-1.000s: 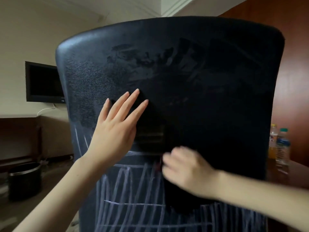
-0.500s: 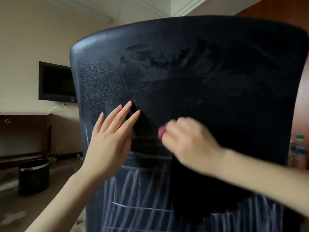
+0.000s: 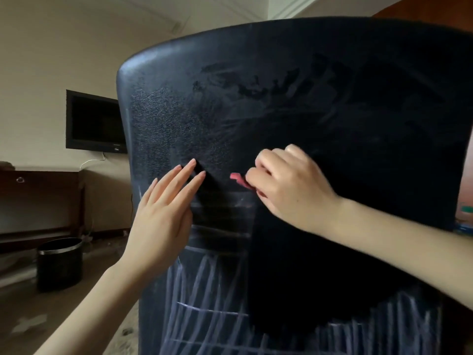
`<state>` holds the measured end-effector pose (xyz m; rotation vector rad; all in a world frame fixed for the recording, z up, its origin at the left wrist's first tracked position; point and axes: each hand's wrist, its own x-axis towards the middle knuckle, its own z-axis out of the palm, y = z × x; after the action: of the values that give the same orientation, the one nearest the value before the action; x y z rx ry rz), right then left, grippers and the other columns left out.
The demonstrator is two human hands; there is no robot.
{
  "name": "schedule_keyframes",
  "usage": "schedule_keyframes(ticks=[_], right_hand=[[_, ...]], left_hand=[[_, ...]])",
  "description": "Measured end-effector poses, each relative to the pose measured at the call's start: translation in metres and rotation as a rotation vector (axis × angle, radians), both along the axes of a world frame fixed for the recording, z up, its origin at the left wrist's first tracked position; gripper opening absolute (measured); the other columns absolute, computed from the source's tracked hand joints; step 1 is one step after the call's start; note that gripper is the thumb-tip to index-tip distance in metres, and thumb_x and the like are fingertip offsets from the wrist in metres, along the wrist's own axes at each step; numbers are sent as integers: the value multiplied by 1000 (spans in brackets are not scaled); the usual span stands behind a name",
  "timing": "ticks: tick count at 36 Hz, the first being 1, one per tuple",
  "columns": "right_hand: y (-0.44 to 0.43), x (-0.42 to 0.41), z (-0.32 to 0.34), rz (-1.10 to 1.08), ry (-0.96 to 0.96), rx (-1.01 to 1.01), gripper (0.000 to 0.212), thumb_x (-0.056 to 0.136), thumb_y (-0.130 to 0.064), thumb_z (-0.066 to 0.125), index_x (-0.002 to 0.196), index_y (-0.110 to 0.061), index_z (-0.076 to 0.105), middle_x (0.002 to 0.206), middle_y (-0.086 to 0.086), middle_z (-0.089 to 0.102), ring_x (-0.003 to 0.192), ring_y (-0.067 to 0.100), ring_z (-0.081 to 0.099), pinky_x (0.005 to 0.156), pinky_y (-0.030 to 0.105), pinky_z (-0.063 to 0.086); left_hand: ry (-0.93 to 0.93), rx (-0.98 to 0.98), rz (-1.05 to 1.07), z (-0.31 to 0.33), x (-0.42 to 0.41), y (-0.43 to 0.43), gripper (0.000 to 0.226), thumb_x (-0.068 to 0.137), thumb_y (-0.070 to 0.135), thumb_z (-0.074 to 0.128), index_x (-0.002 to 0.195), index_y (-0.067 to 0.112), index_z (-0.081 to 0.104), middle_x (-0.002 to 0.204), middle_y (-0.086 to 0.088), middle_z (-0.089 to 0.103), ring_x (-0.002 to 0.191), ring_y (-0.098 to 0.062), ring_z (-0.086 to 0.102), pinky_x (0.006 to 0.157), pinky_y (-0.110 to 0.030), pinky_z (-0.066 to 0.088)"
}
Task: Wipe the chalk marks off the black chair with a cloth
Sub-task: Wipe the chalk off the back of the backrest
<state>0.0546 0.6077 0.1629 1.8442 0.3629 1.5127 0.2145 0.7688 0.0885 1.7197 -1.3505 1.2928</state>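
Here, the back of a black chair (image 3: 294, 103) is being viewed from close up, filling most of the frame. A red cloth (image 3: 239, 181) is being pinched in the curled fingers (image 3: 266, 172) of the right hand (image 3: 289, 185), which is being pressed against the middle of the backrest. The left hand (image 3: 163, 213) is being laid flat just beside it, fingers straight and released, steadying the chair toward its left edge.

The remaining chalk marks (image 3: 212, 303) are lying directly below both hands, along the bottom edge of the backrest: pale strokes running mostly up and down, crossed by a few level lines, and continuing toward the bottom right corner. The upper half is showing only faint smears. The right hand, holding the cloth, is judged to be the nearer one for the work, and a downward stroke is likely being called for.

No brand, label or readable writing is being shown on the chair or cloth. A wall screen (image 3: 94, 121) and a dark bin (image 3: 60, 262) on the floor are standing at the left.
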Motion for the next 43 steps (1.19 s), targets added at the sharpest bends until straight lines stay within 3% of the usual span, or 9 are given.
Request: schedule_keyframes(ticks=[3, 11, 17, 22, 25, 29, 32, 39, 43], right_hand=[[2, 12, -39, 11, -3, -47, 36, 99, -13, 50, 62, -12, 53, 62, 7, 46, 56, 24, 43, 55, 38, 32], [-18, 13, -200, -143, 520, -222, 29, 95, -19, 52, 67, -24, 59, 69, -6, 58, 60, 11, 48, 64, 24, 38], [13, 15, -72, -29, 204, -199, 26, 89, -5, 50, 65, -14, 54, 63, 5, 47, 56, 23, 45, 55, 34, 31], [21, 23, 12, 24, 54, -55, 49, 104, -13, 23, 66, -5, 54, 64, 13, 48, 54, 27, 46, 54, 36, 36], [15, 35, -48, -9, 119, -136, 24, 92, -4, 50, 69, -8, 55, 65, 9, 48, 58, 26, 46, 57, 37, 34], [-5, 41, -184, -238, 502, -228, 23, 74, -32, 71, 58, -25, 56, 59, -10, 49, 55, 11, 46, 59, 27, 36], [-14, 43, -231, -348, 655, -229, 26, 73, -42, 63, 53, -29, 53, 54, -16, 44, 48, -2, 40, 63, 16, 32], [24, 39, -87, -70, 284, -206, 17, 80, -12, 60, 64, -16, 55, 65, 3, 50, 57, 22, 48, 56, 33, 34], [38, 39, 6, 64, 34, -8, 42, 101, -12, 38, 63, -6, 55, 63, 12, 49, 54, 28, 49, 53, 35, 36]], left_hand=[[3, -5, 15, -1, 0, 0, 56, 87, 14, 32, 142, 17, 41, 154, -3, 32, 140, -25, 32, 106, -56, 35], [8, 19, 61, -4, 2, 18, 56, 88, 19, 31, 142, 20, 42, 152, 0, 35, 140, -21, 32, 110, -50, 30], [102, -60, 7, -11, 21, 26, 55, 87, 17, 31, 140, 15, 45, 148, -5, 41, 136, -27, 38, 104, -56, 37], [139, -120, 21, -15, 19, 21, 55, 87, 18, 30, 140, 14, 46, 147, -5, 42, 138, -27, 35, 108, -54, 34], [137, -130, 17, -15, 17, 19, 54, 88, 17, 31, 139, 13, 46, 146, -6, 44, 138, -27, 34, 109, -51, 34], [135, -109, 12, -17, 14, 23, 55, 87, 17, 30, 140, 15, 45, 147, -4, 43, 139, -26, 33, 108, -53, 34], [122, -102, 18, -18, 16, 34, 55, 88, 19, 28, 140, 15, 45, 148, -3, 42, 139, -26, 33, 108, -54, 34], [178, -219, -4, -19, 27, 38, 53, 89, 20, 28, 138, 12, 47, 145, -4, 45, 136, -27, 38, 110, -48, 32], [194, -208, -11, -21, 24, 29, 53, 90, 20, 28, 137, 9, 48, 144, -5, 46, 136, -27, 39, 113, -40, 28]])
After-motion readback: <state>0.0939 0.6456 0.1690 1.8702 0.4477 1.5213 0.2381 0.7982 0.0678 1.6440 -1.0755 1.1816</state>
